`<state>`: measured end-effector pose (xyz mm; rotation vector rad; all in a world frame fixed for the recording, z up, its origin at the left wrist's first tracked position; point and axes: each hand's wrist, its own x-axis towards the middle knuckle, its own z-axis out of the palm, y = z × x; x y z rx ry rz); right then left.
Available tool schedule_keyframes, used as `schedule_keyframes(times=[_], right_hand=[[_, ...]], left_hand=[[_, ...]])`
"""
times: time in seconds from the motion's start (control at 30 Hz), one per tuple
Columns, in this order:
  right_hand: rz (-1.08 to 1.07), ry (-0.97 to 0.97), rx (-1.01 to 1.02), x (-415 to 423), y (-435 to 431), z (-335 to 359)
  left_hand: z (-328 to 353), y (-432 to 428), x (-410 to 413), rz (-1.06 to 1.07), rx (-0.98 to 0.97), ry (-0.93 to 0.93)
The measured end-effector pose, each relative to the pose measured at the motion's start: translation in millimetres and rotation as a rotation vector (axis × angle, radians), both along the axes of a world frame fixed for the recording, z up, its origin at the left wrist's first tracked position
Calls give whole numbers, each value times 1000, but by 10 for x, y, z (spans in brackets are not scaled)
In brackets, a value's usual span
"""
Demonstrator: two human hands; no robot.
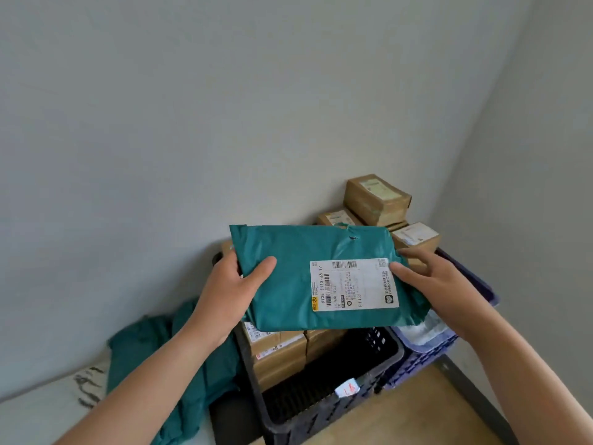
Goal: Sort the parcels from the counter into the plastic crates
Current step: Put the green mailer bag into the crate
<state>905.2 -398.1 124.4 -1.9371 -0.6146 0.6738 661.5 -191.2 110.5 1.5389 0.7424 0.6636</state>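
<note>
- The left hand (229, 292) and right hand (431, 285) are curled round the short ends of the green parcel (288, 277).
- It is held crosswise over the black crate (305, 412).

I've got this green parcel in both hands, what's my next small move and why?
Probably lower the green parcel into the black crate just below it: the left hand and right hand hold it over that crate, label up, and the space in front of its cardboard boxes looks free.
</note>
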Motion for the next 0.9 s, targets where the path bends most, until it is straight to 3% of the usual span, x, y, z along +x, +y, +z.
schedule_keyframes(times=[0.13,0.33,0.53,0.67,0.9], right_hand=[[95,-82,-325,246,122,-282],[525,-220,-743,515,566,-776],[744,-190,-1030,539,1135,-1237],[837,-142,-1199,540,1320,-1734],[894,-283,-1273,426,1397,-2595]], left_hand=[[-348,-75,58,25,-7,336],[-1013,55,189,-404,128,900],[-1512,150,506,-667,237,1057],[-1918,42,593,-701,331,1101],[-2471,-67,735,-826,365,1282]])
